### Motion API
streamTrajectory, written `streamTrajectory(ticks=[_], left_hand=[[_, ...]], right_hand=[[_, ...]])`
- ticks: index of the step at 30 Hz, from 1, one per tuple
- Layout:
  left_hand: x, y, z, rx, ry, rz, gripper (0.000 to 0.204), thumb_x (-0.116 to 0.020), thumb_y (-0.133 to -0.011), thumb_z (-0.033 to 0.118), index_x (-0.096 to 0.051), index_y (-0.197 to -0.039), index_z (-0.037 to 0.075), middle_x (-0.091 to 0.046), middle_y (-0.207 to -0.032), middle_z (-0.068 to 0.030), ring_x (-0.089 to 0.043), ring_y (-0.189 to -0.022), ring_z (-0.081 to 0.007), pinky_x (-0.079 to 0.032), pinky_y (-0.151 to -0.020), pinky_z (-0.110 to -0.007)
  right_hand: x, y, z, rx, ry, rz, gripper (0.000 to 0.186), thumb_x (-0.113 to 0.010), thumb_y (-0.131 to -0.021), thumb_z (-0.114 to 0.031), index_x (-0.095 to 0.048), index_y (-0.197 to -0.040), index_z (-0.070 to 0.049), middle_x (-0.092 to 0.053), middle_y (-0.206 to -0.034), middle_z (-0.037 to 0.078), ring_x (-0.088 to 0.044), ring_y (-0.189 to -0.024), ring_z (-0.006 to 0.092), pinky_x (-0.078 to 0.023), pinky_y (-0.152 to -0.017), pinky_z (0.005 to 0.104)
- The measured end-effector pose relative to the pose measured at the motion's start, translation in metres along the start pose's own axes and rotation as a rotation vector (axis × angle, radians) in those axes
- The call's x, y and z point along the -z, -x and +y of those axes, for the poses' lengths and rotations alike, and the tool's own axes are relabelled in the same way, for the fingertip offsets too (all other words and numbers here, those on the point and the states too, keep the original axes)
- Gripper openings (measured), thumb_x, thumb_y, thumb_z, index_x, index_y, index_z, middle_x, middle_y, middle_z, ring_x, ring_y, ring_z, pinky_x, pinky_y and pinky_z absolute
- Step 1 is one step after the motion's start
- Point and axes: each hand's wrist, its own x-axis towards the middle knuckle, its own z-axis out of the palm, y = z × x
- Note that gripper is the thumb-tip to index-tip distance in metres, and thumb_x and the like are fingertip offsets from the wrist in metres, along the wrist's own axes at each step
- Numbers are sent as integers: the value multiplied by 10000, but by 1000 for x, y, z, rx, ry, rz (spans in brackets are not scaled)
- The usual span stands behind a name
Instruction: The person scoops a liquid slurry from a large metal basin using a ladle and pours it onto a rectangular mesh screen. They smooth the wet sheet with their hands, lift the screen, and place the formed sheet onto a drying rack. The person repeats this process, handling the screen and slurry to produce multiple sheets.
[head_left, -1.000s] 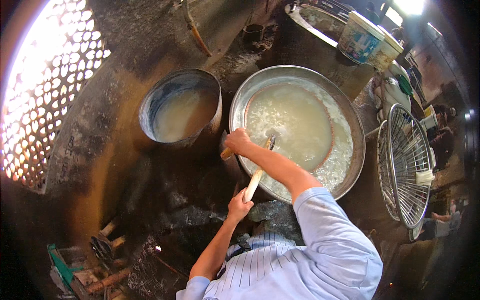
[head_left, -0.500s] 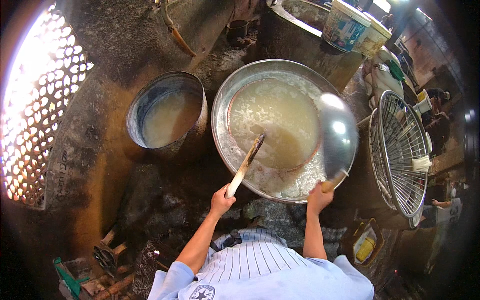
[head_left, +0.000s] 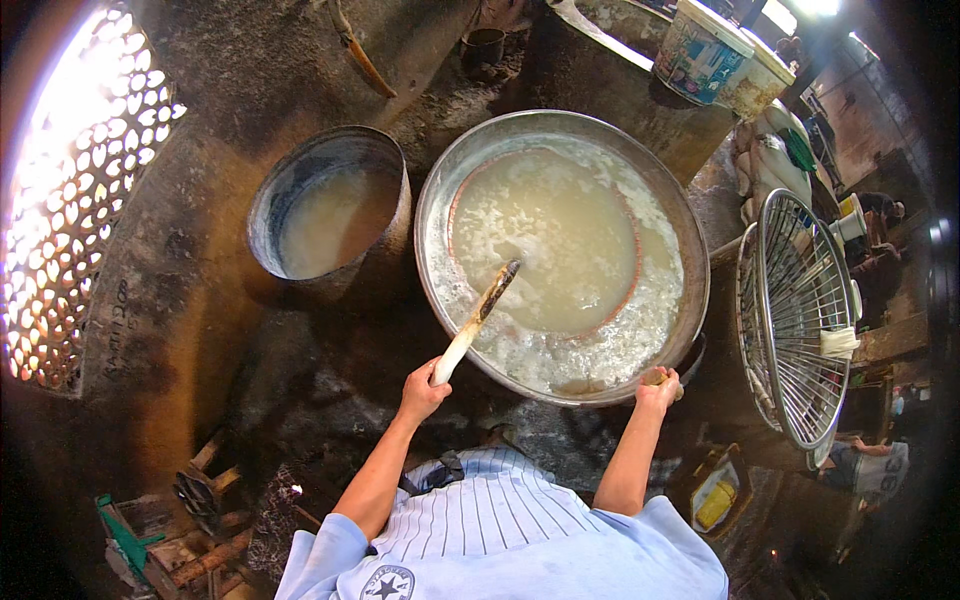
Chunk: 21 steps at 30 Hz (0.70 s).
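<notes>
Gripping the stick [head_left: 458, 345] near its pale lower end, the left hand [head_left: 424, 393] has its fingers wrapped tight around the wood! Up it slants, over the near rim of the big metal pan [head_left: 430, 245], and its dark tip sits right at the cloudy liquid [head_left: 570, 235], left of the middle. Over on the other side, the right hand [head_left: 657, 390] has its fingers clamped on a wooden handle [head_left: 655, 376], right at the pan's near right edge; whether the knuckles touch the rim, I cannot tell. A dark curved edge [head_left: 694, 362] peeks out just beyond it, the rest hidden.

And look at that pan: a reddish ring [head_left: 636, 270] circles the liquid, white froth [head_left: 640, 325] crowding outside it on the near and right sides. Just to the left stands a deep pot [head_left: 396, 225], pale liquid inside. Away to the right, a wire basket [head_left: 800, 330] tilts up on its side, and at the far corner, two buckets [head_left: 700, 60] stand side by side!
</notes>
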Motion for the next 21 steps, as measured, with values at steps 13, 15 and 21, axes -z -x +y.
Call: streamTrajectory(ticks=[13, 15, 21], left_hand=[[-7, 15, 25, 44, -15, -16, 589, -628, -641, 203, -571, -1214, 77, -654, -968, -134, -637, -902, -244, -473, -815, -331], [-3, 19, 34, 48, -47, -12, 590, -626, -645, 204, -567, -1218, 79, -653, -972, -144, -639, -910, -258, -474, -815, -337], [-8, 29, 39, -48, -100, 10, 578, -645, -664, 208, -566, -1223, 86, -652, -996, -162, -638, -932, -283, -475, -833, -350]], right_hand=[[-9, -14, 36, 16, 121, -138, 277, -463, -871, -349, -498, -899, -76, -569, -793, 63, -558, -672, 216, -491, -586, 357], [-30, 41, 90, 50, 393, -493, 264, -543, -846, -274, -469, -1020, -90, -544, -893, 80, -551, -678, 219, -470, -580, 345], [-124, 146, 215, -32, 1098, -705, 617, -594, -856, -226, -245, -1363, -184, -529, -1112, 191, -614, -842, 326, -548, -602, 450]])
